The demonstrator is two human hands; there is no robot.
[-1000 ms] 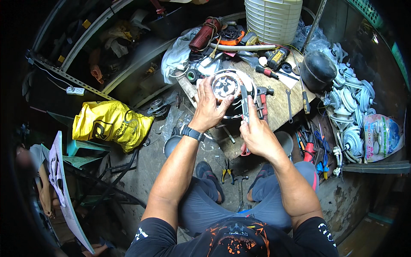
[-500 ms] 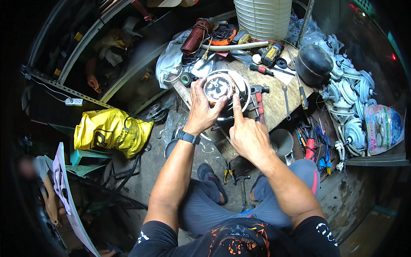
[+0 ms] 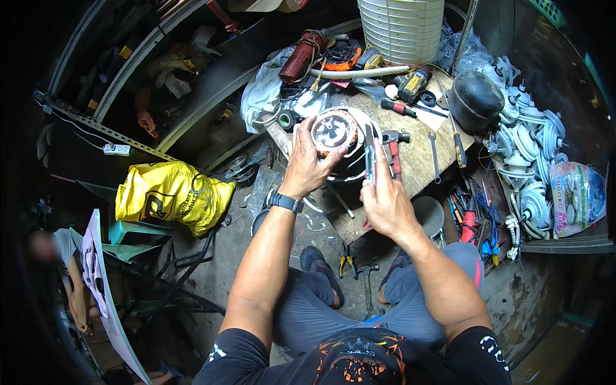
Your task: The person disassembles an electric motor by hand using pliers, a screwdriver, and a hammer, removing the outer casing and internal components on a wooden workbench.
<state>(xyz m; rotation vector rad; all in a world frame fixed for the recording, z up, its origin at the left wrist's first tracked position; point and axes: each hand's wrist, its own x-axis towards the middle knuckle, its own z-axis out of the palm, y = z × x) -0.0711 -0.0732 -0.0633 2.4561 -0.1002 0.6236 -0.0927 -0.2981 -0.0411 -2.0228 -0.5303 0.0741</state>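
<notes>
My left hand (image 3: 306,168), wearing a dark watch, grips the side of a round motor stator (image 3: 335,133) with copper windings. The stator sits within a pale ring-shaped housing (image 3: 367,123) on the wooden board. In my right hand (image 3: 390,204) is a slim grey metal tool (image 3: 370,160), its narrow dark end against the right side of the stator. A bit of red shows below that palm; my fingers hide much of the tool, so its exact kind is unclear. Just right of the housing lies a red-handled hammer (image 3: 394,157).
The wooden board (image 3: 417,170) also bears a wrench (image 3: 434,157), a screwdriver (image 3: 459,147) and a cordless drill (image 3: 412,83). White motor parts (image 3: 532,151) are piled at right. Pliers (image 3: 348,262) and another hammer (image 3: 367,285) lie between my feet. A person (image 3: 72,276) sits at far left.
My right hand pointed at the stator with its index finger; now it holds the slim metal tool there. The left hand keeps its grip. The whole view has shifted slightly.
</notes>
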